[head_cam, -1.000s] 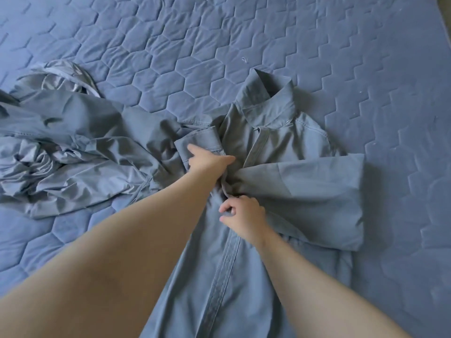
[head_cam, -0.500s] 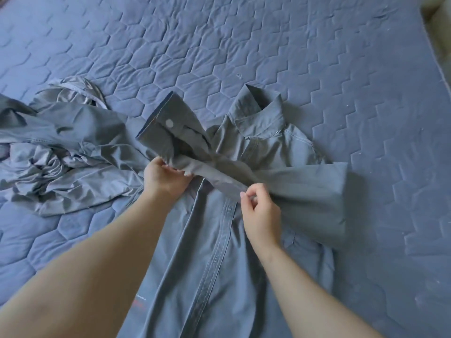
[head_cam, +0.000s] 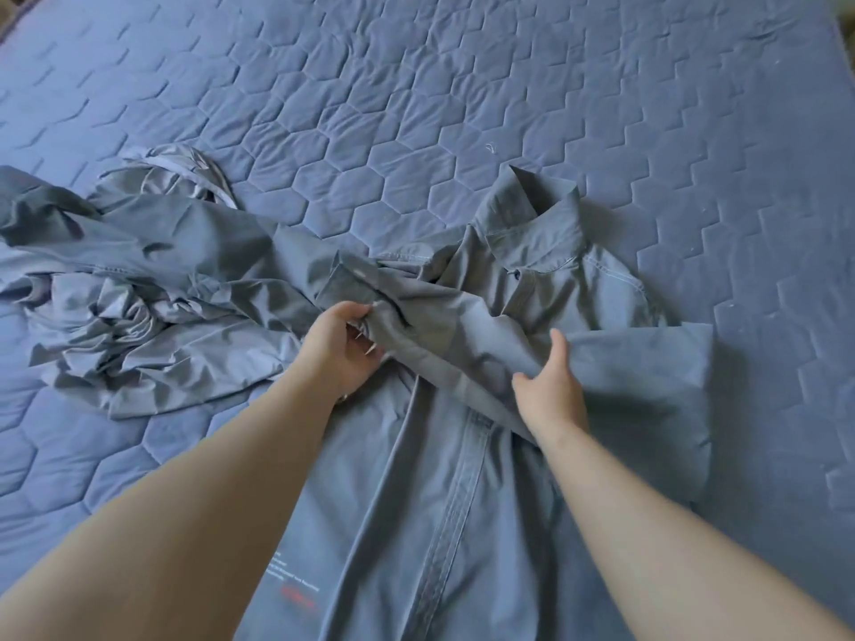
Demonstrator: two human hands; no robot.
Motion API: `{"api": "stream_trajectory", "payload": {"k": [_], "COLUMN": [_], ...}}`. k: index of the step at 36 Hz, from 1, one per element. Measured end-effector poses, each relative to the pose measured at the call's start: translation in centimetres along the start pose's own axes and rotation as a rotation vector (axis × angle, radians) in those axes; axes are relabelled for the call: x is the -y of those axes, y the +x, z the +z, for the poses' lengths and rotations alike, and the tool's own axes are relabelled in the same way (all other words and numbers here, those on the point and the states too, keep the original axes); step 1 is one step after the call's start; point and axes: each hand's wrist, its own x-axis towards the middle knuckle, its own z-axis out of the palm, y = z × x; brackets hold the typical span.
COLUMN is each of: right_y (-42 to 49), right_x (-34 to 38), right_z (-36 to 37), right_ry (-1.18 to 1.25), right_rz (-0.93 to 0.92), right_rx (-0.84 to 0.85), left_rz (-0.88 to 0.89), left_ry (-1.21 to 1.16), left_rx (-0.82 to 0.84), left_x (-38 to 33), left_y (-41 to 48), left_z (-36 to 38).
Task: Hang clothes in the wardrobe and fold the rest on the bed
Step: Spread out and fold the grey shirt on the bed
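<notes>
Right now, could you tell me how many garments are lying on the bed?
2: a collared shirt at centre, and a crumpled grey heap to its left, which may hide more than one piece.

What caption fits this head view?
The left hand and right hand grip the sleeve of a grey shirt lying on a blue quilted bed, beside crumpled clothes.

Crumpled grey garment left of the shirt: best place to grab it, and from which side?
Likely grip the crumpled garment at the raised looped fold on its far end: it stands off the quilt, so it is easy to pinch. Come from the far left; its right end meets the shirt sleeve that the left hand holds.
</notes>
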Motion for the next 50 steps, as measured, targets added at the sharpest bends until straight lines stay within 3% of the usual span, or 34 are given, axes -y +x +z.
{"api": "stream_trajectory", "payload": {"k": [2, 5, 7, 9, 13, 18, 23, 30, 35, 38, 40, 42, 47, 50], "right_y": [1.7, 2.7, 2.4, 1.7, 0.0, -2.0, -3.2, -2.7, -2.3, -1.8, -1.6, -1.8, -2.1, -2.2], "right_x": [0.5, 1.3, 1.7, 1.8, 2.2, 6.1, 10.8, 13.1, 12.8, 13.4, 13.7, 13.9, 14.0, 14.1], "right_z": [0.2, -0.3, -0.8, -0.3, 2.7, 7.0, 11.4, 15.3, 15.8, 16.1, 16.4, 16.8, 17.4, 17.2], "right_ry": [-0.084, -0.007, 0.137, 0.192, 0.129, 0.036, -0.031, -0.072, -0.184, -0.216, -0.248, -0.286, -0.348, -0.320], "right_rz": [0.014, 0.056, 0.077, 0.082, 0.045, -0.160, -0.344, -0.316, -0.227, -0.195, -0.179, -0.163, -0.153, -0.152], "right_rx": [0.071, -0.134, -0.340, -0.415, -0.329, -0.165, 0.012, 0.152, 0.192, 0.242, 0.262, 0.270, 0.267, 0.259], "left_rz": [-0.002, -0.014, -0.012, 0.039, 0.218, 0.328, 0.299, 0.208, 0.406, 0.228, 0.163, 0.150, 0.124, 0.226], "left_ry": [0.000, 0.030, 0.154, 0.341, 0.431, 0.290, 0.133, 0.292, 0.311, 0.040, -0.290, -0.459, -0.329, -0.231], "left_rx": [0.122, 0.151, 0.045, -0.109, -0.432, -0.721, -0.592, -0.446, -0.655, -0.422, -0.266, -0.215, -0.014, -0.114], "left_x": [-0.7, -1.4, -1.5, -1.7, -3.5, -8.0, -12.4, -16.6, -18.1, -20.0, -21.5, -22.6, -24.7, -25.8], "left_y": [-0.1, 0.6, 1.1, 1.7, 3.0, 4.1, 6.4, 9.5, 7.5, 6.1, 5.6, 5.6, 6.3, 6.7], "left_z": [-0.6, -1.8, -2.3, -2.8, -5.3, -8.3, -10.7, -13.8, -18.7, -20.0, -19.7, -19.5, -19.9, -19.6]}}
